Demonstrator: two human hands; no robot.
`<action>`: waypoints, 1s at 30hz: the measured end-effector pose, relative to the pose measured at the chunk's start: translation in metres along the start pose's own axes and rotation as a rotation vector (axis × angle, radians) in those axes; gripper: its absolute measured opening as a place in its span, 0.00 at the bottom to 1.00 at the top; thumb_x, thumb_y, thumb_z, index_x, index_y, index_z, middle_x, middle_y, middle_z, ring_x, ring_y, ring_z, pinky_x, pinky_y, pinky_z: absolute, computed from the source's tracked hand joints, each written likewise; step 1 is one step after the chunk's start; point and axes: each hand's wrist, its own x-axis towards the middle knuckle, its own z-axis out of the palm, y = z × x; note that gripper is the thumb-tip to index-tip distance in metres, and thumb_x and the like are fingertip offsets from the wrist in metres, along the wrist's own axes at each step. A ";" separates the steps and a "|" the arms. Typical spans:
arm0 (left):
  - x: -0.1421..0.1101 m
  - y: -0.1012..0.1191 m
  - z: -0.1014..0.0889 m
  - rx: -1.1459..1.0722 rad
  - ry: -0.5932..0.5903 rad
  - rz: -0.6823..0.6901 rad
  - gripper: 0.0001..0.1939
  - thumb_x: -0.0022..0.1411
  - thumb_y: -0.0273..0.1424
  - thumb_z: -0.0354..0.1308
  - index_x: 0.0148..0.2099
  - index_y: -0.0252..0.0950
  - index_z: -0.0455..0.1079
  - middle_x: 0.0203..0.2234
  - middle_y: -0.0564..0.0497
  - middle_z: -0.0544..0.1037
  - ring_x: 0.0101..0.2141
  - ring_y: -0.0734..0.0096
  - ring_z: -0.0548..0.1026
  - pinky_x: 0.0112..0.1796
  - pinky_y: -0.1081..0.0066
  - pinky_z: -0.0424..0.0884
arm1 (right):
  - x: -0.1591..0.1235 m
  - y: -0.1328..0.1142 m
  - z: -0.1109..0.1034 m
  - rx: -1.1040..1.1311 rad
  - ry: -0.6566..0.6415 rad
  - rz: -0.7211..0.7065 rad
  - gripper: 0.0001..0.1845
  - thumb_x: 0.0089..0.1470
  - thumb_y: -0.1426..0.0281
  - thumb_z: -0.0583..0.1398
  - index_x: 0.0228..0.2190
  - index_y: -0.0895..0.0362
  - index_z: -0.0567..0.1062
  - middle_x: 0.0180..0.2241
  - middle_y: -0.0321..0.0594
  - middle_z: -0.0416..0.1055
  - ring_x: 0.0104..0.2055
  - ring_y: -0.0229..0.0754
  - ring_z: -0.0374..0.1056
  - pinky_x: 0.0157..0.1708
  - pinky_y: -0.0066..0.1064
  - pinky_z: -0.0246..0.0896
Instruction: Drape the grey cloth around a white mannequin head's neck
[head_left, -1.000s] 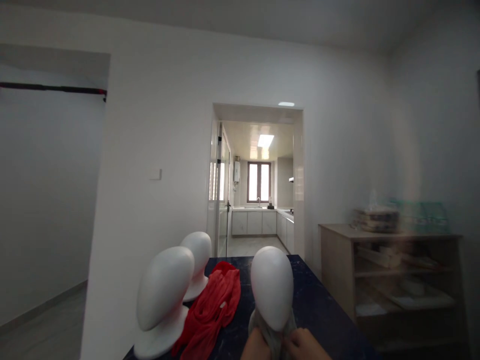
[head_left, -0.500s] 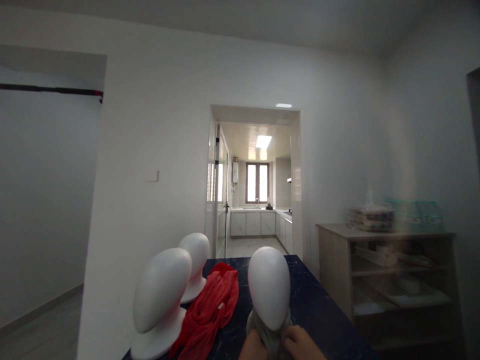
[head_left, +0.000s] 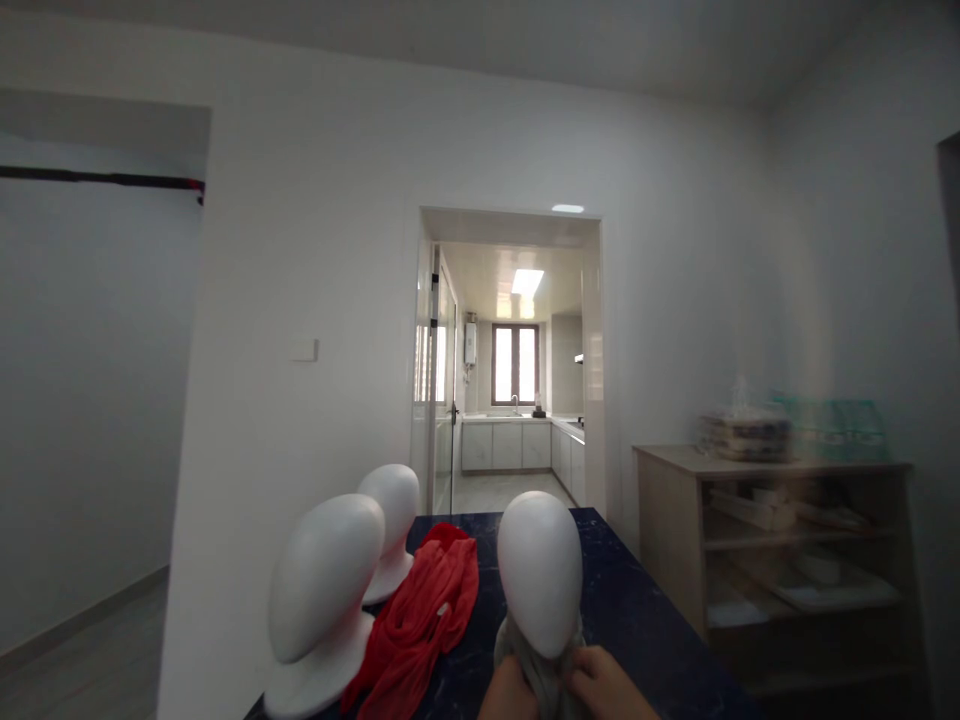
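Observation:
A white mannequin head [head_left: 540, 572] stands on the dark blue table [head_left: 637, 620] right in front of me. Grey cloth [head_left: 541, 672] is bunched around its neck. My left hand [head_left: 508, 692] and my right hand [head_left: 606, 682] sit at the bottom edge, fingers closed on that grey cloth just below the head. Only the tops of both hands show.
Two more white mannequin heads [head_left: 324, 598] [head_left: 390, 520] stand to the left, with a red cloth [head_left: 427, 620] lying between them and the near head. A wooden shelf unit [head_left: 772, 550] stands at the right. A doorway [head_left: 514, 360] opens onto a kitchen.
The view has shifted slightly to the left and steadied. Both hands stay closed on the grey cloth under the head.

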 end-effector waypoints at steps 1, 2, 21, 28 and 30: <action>0.001 -0.002 0.000 0.010 -0.015 0.018 0.18 0.46 0.40 0.66 0.38 0.36 0.84 0.36 0.44 0.87 0.45 0.50 0.82 0.48 0.62 0.78 | 0.000 0.000 0.000 -0.005 0.005 0.007 0.13 0.47 0.63 0.58 0.28 0.58 0.80 0.33 0.41 0.80 0.42 0.47 0.71 0.42 0.31 0.63; 0.002 -0.004 0.000 0.017 -0.024 0.036 0.18 0.47 0.40 0.65 0.38 0.36 0.84 0.36 0.44 0.87 0.44 0.50 0.82 0.48 0.61 0.78 | 0.000 0.000 0.001 -0.009 0.008 0.013 0.12 0.47 0.64 0.58 0.27 0.57 0.79 0.32 0.40 0.79 0.41 0.46 0.71 0.41 0.31 0.63; 0.010 -0.018 0.002 0.030 -0.066 0.095 0.19 0.50 0.40 0.65 0.41 0.34 0.84 0.35 0.46 0.87 0.44 0.53 0.83 0.46 0.66 0.78 | -0.002 -0.007 0.000 0.009 -0.031 0.003 0.11 0.46 0.66 0.58 0.26 0.57 0.79 0.28 0.38 0.78 0.36 0.45 0.71 0.36 0.29 0.62; 0.008 -0.017 0.003 0.069 -0.035 0.061 0.17 0.52 0.39 0.64 0.41 0.35 0.84 0.37 0.45 0.87 0.45 0.51 0.82 0.47 0.65 0.79 | 0.004 0.006 0.001 -0.018 -0.018 -0.042 0.14 0.46 0.67 0.56 0.28 0.58 0.80 0.31 0.40 0.80 0.39 0.46 0.73 0.36 0.30 0.61; 0.008 -0.016 0.003 0.067 -0.035 0.055 0.16 0.52 0.37 0.64 0.41 0.37 0.83 0.38 0.46 0.87 0.46 0.51 0.82 0.48 0.64 0.79 | 0.006 0.012 0.003 0.010 -0.044 -0.064 0.14 0.46 0.66 0.55 0.28 0.58 0.80 0.32 0.41 0.81 0.39 0.47 0.73 0.35 0.30 0.61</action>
